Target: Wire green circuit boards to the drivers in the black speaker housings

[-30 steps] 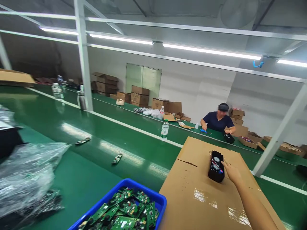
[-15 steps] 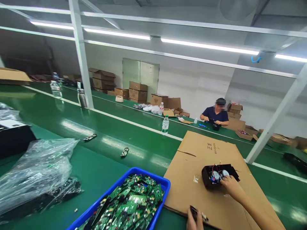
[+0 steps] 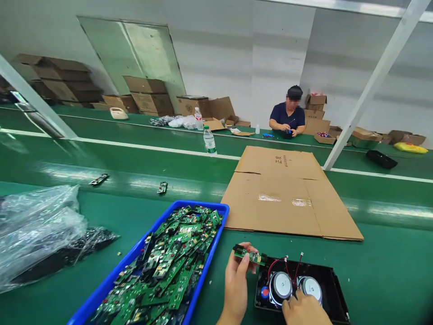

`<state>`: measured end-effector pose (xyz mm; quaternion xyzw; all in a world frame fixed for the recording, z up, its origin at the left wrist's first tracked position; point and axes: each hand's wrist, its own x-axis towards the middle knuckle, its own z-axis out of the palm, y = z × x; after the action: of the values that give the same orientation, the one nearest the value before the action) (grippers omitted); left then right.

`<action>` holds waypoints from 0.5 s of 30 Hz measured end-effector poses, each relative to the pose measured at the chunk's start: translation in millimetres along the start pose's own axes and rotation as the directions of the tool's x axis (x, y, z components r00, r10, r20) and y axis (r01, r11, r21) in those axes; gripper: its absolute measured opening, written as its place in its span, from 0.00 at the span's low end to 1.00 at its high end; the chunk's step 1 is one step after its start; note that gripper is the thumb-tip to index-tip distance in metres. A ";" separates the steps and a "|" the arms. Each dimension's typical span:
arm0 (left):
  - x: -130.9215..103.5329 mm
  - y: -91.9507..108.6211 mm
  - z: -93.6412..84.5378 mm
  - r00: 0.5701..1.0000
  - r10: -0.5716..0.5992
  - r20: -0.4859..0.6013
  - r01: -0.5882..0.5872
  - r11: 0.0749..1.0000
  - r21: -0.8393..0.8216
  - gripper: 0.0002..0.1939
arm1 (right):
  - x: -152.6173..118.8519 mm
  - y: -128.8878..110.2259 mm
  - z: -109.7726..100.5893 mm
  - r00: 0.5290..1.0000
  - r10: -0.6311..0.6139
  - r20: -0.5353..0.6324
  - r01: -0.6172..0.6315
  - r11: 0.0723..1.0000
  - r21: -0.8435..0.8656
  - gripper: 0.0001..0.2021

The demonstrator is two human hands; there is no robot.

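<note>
My left hand (image 3: pixel 237 282) pinches a small green circuit board (image 3: pixel 249 255) above the table, at the left end of a black housing (image 3: pixel 329 289). Two round silver speakers (image 3: pixel 282 285) sit inside that housing, with red and black wires (image 3: pixel 270 269) ending in white plugs. A blue and red round part (image 3: pixel 264 292) lies at its left side. My right hand (image 3: pixel 304 309) is at the housing's near side, fingers bent against the speakers; its fingertips are partly hidden. Left of my hands, a blue tray (image 3: pixel 203 275) holds several green circuit boards (image 3: pixel 176 253).
A flat cardboard sheet (image 3: pixel 280 198) lies beyond the housing. Two loose boards (image 3: pixel 162 188) rest farther left, near plastic bags (image 3: pixel 43 230). A water bottle (image 3: pixel 209 142) stands behind. Across the line, a person (image 3: pixel 287 117) works on a black part.
The housing has come off the cardboard onto the green table, close to me. My left hand has risen with the board to the housing's left end. The view has shifted right and down.
</note>
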<state>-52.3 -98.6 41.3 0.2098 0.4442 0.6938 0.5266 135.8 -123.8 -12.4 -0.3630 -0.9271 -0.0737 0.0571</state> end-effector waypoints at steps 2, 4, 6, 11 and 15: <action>-10.8 6.3 -15.8 0.999 -0.034 0.021 0.033 0.999 0.033 0.19 | 4.1 -7.8 -7.1 1.000 0.006 0.024 -0.007 0.999 0.047 0.08; -21.8 9.3 -29.3 0.998 -0.059 0.036 0.056 0.997 0.061 0.19 | 11.1 -6.7 -17.8 0.999 0.004 0.043 -0.008 0.996 0.083 0.05; -32.5 9.9 -38.5 0.996 -0.077 0.046 0.074 0.994 0.077 0.19 | 21.3 -1.5 -30.4 0.993 0.063 0.105 -0.082 0.977 0.194 0.05; -51.5 12.9 -46.1 0.986 -0.147 0.079 0.137 0.983 0.121 0.16 | 50.6 -1.7 -44.9 0.895 0.212 0.393 -0.447 0.420 0.790 0.15; -56.7 17.4 -51.2 0.981 -0.179 0.078 0.160 0.965 0.210 0.15 | 61.0 -10.8 -37.9 0.776 0.510 0.371 -0.337 -0.162 0.928 0.21</action>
<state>-80.3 -171.7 39.4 0.2566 0.5031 0.5865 0.5806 85.9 -97.8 33.6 -0.4944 -0.5253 0.5862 0.3689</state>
